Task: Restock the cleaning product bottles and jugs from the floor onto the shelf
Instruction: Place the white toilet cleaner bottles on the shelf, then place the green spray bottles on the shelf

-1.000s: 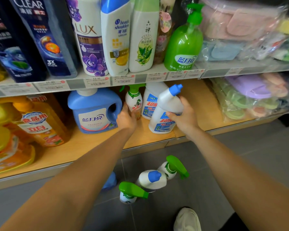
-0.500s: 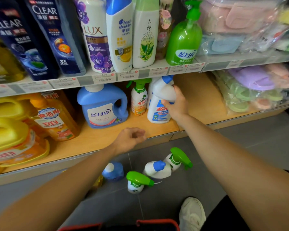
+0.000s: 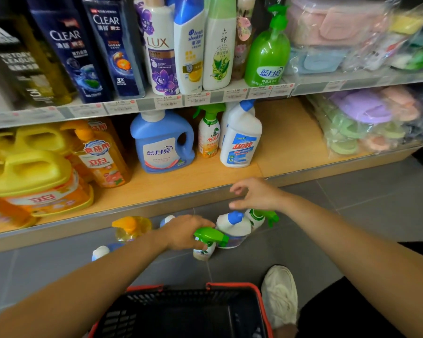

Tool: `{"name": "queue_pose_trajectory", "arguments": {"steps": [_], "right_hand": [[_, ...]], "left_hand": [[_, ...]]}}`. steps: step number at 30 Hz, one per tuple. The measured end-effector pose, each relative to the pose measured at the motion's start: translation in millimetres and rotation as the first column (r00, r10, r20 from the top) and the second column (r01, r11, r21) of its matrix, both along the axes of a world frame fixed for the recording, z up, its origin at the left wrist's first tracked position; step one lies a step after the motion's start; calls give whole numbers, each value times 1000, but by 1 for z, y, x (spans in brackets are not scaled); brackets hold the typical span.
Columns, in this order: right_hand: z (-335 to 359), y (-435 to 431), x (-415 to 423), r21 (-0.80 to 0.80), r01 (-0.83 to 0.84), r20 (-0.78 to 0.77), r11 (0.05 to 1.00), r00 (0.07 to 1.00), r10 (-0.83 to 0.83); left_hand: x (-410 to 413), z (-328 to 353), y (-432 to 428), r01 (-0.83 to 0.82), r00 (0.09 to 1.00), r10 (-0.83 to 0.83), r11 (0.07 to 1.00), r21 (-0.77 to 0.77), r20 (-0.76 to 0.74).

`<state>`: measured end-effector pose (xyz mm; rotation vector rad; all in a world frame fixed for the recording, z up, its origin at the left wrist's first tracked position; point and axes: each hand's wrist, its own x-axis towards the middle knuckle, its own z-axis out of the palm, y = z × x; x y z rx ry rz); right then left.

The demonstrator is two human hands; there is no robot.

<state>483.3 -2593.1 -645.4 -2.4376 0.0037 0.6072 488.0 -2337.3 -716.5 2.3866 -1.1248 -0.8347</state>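
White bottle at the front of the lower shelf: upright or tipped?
Upright: the white bottle stands on its base, blue cap uppermost.

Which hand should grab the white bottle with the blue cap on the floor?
Probably the right hand: it hovers open just above the blue-capped bottle, while the left hand holds the nearer green spray bottle.

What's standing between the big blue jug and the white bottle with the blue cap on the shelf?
A small spray bottle with a green trigger stands there, as the head view shows.
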Motion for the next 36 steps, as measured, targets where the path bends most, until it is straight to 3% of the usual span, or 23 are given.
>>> {"name": "queue_pose_trajectory", "arguments": {"steps": [3,9,14,18,22,26,30,36], "right_hand": [[-13,16,-21,-238,-226,-43,945,974,222],[-29,36,-32,-379,-237,-1,895,967,256],[-23,30,-26,-289,-183,56,940,977,207],[16,20,-15,-84,-10,191,996,981,26],[65,3,3,157,89,346,983,928,-140],[96,-11,25,285,126,489,950,833,-257],[112,-20,43,315,152,563,937,765,-313],[114,-30,68,146,198,613,969,751,-246]], "left_hand": [[-16,-13,2,-100,993,99,995,13,58],[-27,-24,19,-298,953,299,954,-21,58],[-17,-21,33,-371,925,372,928,-35,76],[-15,-17,35,-408,911,409,913,-26,60],[-14,-13,33,-419,908,420,908,-27,19],[-11,-8,30,-454,891,454,887,-77,-20],[1,15,23,-520,854,516,839,-159,-65],[24,66,15,-512,856,505,797,-321,-113]]}}
